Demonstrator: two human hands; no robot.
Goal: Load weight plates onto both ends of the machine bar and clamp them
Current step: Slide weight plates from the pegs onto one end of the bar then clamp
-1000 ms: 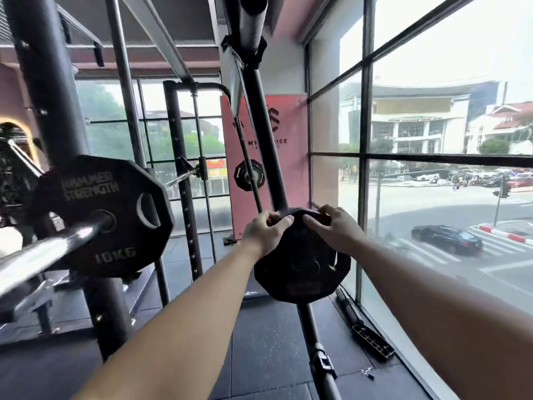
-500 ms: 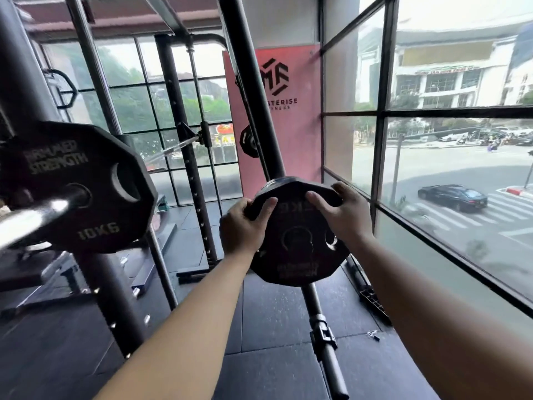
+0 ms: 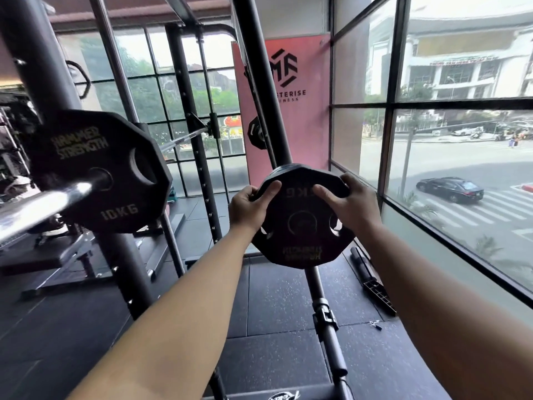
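Note:
A small black weight plate hangs upside down in front of me, its lettering inverted. My left hand grips its upper left rim and my right hand grips its upper right rim. At the left, a black 10 kg plate marked Hammer Strength sits on the chrome sleeve of the machine bar, whose free end points toward me. The held plate is to the right of that bar end and apart from it.
A slanted black rack post runs behind the held plate, with a storage peg and collar low down. Another plate hangs on the post farther back. A thick upright stands at the left. Large windows close the right side.
The small plate has come off the rack post and its face now turns toward me. Both hands stay on its top rim. My view has dropped and shifted left.

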